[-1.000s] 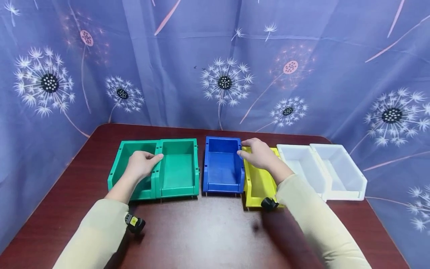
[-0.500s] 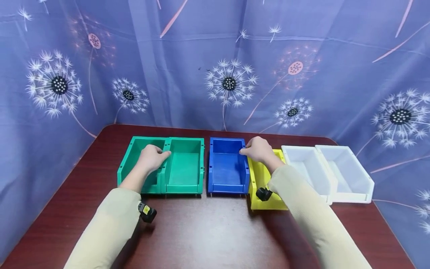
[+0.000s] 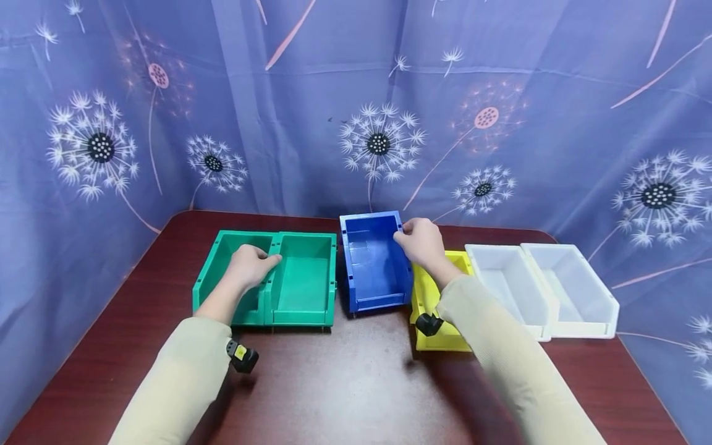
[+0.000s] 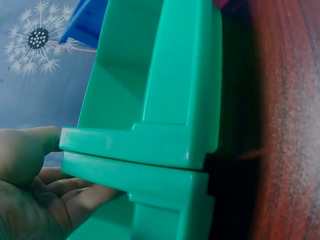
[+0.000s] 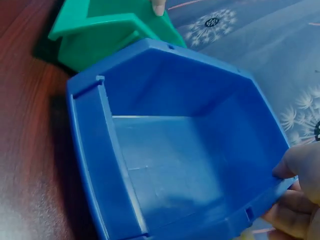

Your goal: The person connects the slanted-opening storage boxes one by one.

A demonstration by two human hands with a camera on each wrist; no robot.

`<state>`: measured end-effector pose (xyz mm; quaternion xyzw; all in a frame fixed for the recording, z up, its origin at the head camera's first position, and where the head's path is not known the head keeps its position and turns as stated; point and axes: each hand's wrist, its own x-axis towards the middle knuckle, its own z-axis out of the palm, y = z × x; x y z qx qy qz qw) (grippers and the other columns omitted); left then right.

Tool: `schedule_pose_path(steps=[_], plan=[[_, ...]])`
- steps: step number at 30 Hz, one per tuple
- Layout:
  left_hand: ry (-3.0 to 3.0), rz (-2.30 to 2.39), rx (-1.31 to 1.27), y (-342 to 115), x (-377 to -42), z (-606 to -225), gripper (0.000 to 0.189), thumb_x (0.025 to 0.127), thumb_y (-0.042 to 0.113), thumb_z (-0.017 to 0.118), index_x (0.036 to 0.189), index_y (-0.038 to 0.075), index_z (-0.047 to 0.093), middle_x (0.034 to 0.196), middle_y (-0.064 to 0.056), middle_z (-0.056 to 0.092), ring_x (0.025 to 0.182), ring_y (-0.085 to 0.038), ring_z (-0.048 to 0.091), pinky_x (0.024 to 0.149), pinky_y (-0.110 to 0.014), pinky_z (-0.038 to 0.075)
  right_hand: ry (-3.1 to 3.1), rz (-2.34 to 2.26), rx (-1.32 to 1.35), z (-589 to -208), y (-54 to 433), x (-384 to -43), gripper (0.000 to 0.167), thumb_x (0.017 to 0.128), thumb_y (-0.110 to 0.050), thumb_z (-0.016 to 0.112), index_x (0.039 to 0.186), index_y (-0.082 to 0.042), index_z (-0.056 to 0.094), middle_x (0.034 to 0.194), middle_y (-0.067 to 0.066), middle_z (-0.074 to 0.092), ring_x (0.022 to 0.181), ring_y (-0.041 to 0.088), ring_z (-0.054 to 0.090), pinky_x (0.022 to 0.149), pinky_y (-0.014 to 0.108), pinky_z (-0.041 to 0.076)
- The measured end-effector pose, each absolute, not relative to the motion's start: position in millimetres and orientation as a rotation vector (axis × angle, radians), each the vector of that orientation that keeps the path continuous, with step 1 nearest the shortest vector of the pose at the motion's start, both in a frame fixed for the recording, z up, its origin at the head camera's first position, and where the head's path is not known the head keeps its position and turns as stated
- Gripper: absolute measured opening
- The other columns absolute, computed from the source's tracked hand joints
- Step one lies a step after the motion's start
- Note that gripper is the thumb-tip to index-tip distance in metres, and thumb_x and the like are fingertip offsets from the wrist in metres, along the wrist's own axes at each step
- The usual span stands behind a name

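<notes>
Plenty of bare table (image 3: pixel 345 383) lay on the near side of the left hand (image 3: pixel 246 266), which pinched the adjoining walls of two upright green bins (image 3: pixel 271 303), while the blue bin (image 3: pixel 375 266) sat tilted, seemingly partly lifted, just left of the right hand (image 3: pixel 424 244), thumb and fingers pinching its right rim. Doing it well likely called for a firm pinch against that one-sided weight and a slow, level carry. Edges to watch were the curtain (image 3: pixel 311 111) beyond the right hand, the yellow bin (image 3: pixel 447 342) just below it, then the narrow gap between blue and green.
</notes>
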<state>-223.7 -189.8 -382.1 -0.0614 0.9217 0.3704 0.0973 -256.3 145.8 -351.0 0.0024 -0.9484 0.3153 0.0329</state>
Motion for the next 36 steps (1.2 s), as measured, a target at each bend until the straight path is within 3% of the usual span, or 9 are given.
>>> schedule_pose_path(steps=[2,6,9,12,16,27,32,36], plan=[[2.736,1.092,-0.181,-192,-222,-382,0.04,0.094,0.035,0.053,0.066,0.007,0.056,0.046,0.006,0.029,0.045,-0.012,0.037,0.049,-0.028,0.036,-2.914,0.982,0.014,-349,146,-257,0.033,0.09,-0.022,0.056,0.111,0.001,0.066,0.104,0.016,0.069,0.085,0.025,0.063,0.074,0.036,0.053],[2.745,1.104,-0.178,-192,-221,-383,0.039,0.095,0.035,0.053,0.082,0.001,0.066,0.047,0.006,0.03,0.046,-0.012,0.035,0.051,-0.028,0.037,-2.933,1.001,0.019,-347,150,-259,0.025,0.09,-0.02,0.054,0.079,0.001,0.065,0.066,0.008,0.058,0.058,0.018,0.051,0.052,0.026,0.041],[2.744,1.13,-0.185,-190,-221,-385,0.039,0.094,0.036,0.054,0.079,0.002,0.066,0.047,0.006,0.03,0.045,-0.012,0.035,0.049,-0.028,0.036,-2.976,1.07,-0.015,-346,155,-259,0.026,0.09,-0.018,0.053,0.075,0.0,0.063,0.061,0.007,0.054,0.052,0.015,0.049,0.047,0.022,0.041],[2.738,1.149,-0.187,-187,-220,-387,0.041,0.094,0.036,0.054,0.066,0.007,0.057,0.046,0.005,0.03,0.044,-0.012,0.034,0.048,-0.028,0.035,-3.021,1.142,-0.063,-347,160,-258,0.029,0.091,-0.019,0.054,0.1,0.004,0.068,0.088,0.017,0.069,0.068,0.021,0.066,0.055,0.027,0.055],[2.728,1.168,-0.182,-182,-220,-387,0.045,0.094,0.037,0.054,0.057,0.013,0.043,0.046,0.004,0.029,0.043,-0.012,0.031,0.046,-0.028,0.033,-3.071,1.179,-0.077,-350,162,-256,0.039,0.092,-0.021,0.054,0.118,0.007,0.062,0.114,0.025,0.064,0.086,0.031,0.07,0.066,0.036,0.058],[2.723,1.193,-0.188,-179,-220,-387,0.047,0.094,0.036,0.055,0.055,0.014,0.041,0.045,0.004,0.031,0.042,-0.013,0.033,0.045,-0.028,0.033,-3.071,1.194,-0.102,-351,162,-252,0.04,0.093,-0.022,0.054,0.121,0.007,0.06,0.116,0.026,0.063,0.09,0.033,0.069,0.067,0.036,0.058],[2.721,1.186,-0.177,-177,-221,-388,0.044,0.094,0.036,0.056,0.057,0.013,0.048,0.046,0.004,0.032,0.044,-0.013,0.035,0.047,-0.028,0.034,-3.091,1.143,-0.125,-349,161,-251,0.039,0.093,-0.021,0.055,0.119,0.007,0.06,0.115,0.025,0.064,0.086,0.031,0.069,0.068,0.037,0.058],[2.723,1.189,-0.153,-176,-222,-388,0.046,0.094,0.036,0.055,0.055,0.014,0.043,0.046,0.005,0.03,0.043,-0.012,0.032,0.046,-0.027,0.032,-3.092,1.167,-0.138,-347,160,-249,0.037,0.092,-0.02,0.056,0.116,0.007,0.061,0.111,0.026,0.065,0.08,0.028,0.069,0.07,0.04,0.058]])
